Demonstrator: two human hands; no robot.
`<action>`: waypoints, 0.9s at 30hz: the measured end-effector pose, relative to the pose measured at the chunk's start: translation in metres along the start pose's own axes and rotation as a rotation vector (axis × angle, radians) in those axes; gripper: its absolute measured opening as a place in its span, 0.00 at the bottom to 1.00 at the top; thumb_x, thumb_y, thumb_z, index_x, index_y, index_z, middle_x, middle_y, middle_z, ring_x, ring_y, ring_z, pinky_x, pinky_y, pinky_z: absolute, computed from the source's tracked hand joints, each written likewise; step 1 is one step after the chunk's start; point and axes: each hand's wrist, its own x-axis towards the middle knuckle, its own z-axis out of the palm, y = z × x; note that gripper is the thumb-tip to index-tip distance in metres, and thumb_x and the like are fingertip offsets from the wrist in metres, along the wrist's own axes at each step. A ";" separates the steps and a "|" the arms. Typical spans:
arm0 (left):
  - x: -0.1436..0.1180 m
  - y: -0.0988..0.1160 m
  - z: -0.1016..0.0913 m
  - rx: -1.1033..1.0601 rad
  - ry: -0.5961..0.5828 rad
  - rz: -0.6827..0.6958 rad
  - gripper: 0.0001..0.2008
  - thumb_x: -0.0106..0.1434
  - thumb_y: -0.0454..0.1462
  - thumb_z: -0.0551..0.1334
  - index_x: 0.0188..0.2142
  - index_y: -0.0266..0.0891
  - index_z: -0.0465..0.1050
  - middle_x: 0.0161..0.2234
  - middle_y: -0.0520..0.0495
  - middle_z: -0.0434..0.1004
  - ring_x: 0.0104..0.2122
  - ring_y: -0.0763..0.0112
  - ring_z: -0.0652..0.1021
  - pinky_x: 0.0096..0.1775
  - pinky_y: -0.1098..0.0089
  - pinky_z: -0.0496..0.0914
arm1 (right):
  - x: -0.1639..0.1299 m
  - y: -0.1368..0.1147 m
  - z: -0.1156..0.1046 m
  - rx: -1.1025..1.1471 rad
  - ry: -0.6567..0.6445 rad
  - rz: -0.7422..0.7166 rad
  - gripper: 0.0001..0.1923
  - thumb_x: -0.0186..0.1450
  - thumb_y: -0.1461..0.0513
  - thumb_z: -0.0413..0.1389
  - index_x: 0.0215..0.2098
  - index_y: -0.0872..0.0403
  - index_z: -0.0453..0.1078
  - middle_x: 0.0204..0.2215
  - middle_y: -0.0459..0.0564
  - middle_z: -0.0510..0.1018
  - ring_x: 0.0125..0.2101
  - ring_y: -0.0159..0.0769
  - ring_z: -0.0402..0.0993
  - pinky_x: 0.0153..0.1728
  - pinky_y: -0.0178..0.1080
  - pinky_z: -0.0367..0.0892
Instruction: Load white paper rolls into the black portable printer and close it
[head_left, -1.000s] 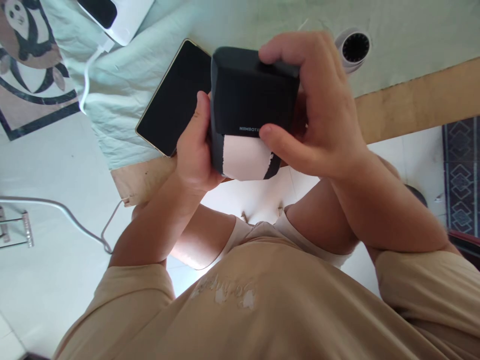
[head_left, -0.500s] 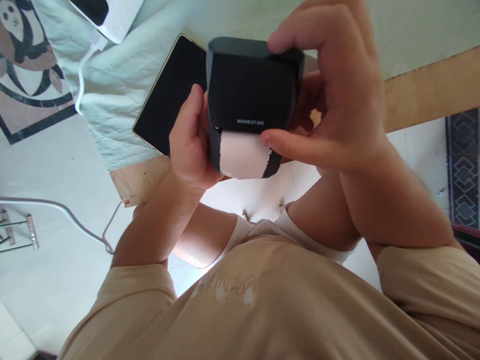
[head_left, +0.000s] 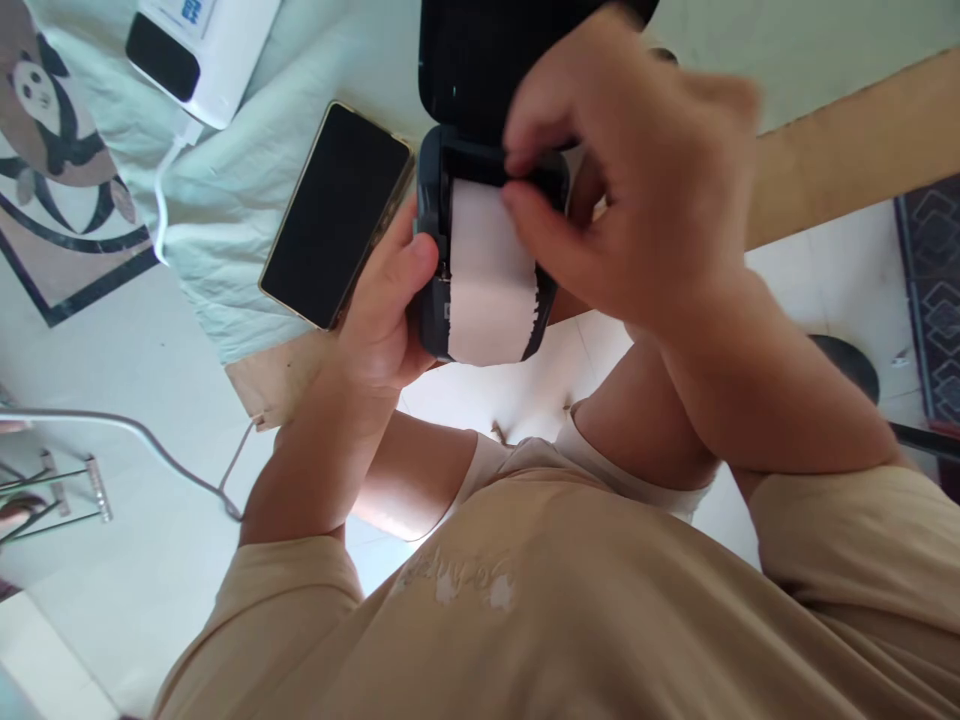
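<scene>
At the near edge of the table (head_left: 847,155), in front of the torso, the printer (head_left: 433,330) is held with its lid (head_left: 469,65) swung open toward the far side. The left hand (head_left: 382,315) grasps the printer body by its left side, thumb along the rim. A strip of white paper (head_left: 491,275) runs from the open compartment over the near end. The right hand (head_left: 634,190) is positioned over the compartment's right side, thumb and index fingertips close together; whether they grip anything cannot be told. The phone (head_left: 337,215) lies on the cloth (head_left: 217,290), just left of the printer.
</scene>
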 end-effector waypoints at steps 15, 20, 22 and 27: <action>0.004 -0.001 0.007 -0.001 -0.003 0.040 0.18 0.57 0.50 0.61 0.39 0.40 0.71 0.42 0.48 0.77 0.58 0.60 0.70 0.55 0.66 0.72 | -0.001 -0.009 -0.007 -0.130 -0.212 0.052 0.19 0.57 0.59 0.49 0.47 0.43 0.61 0.29 0.43 0.68 0.22 0.21 0.39 0.28 0.32 0.39; 0.001 -0.001 0.004 0.021 0.049 0.039 0.16 0.59 0.47 0.59 0.40 0.38 0.71 0.41 0.49 0.77 0.55 0.62 0.73 0.53 0.64 0.73 | -0.006 -0.004 -0.017 0.193 -0.124 -0.060 0.15 0.54 0.65 0.54 0.40 0.53 0.63 0.29 0.41 0.68 0.23 0.14 0.51 0.28 0.28 0.50; -0.001 -0.002 0.003 -0.009 0.114 0.038 0.14 0.59 0.46 0.59 0.39 0.38 0.72 0.36 0.50 0.77 0.51 0.64 0.75 0.52 0.64 0.73 | -0.009 -0.005 -0.023 0.397 -0.128 -0.032 0.10 0.55 0.64 0.55 0.37 0.55 0.63 0.30 0.41 0.67 0.22 0.13 0.54 0.24 0.27 0.50; 0.000 0.002 0.006 -0.067 0.104 0.009 0.18 0.60 0.50 0.56 0.41 0.39 0.71 0.35 0.48 0.77 0.53 0.60 0.73 0.52 0.60 0.72 | -0.004 0.006 -0.036 0.947 0.202 0.296 0.16 0.63 0.51 0.44 0.35 0.53 0.66 0.38 0.35 0.72 0.28 0.11 0.66 0.24 0.21 0.54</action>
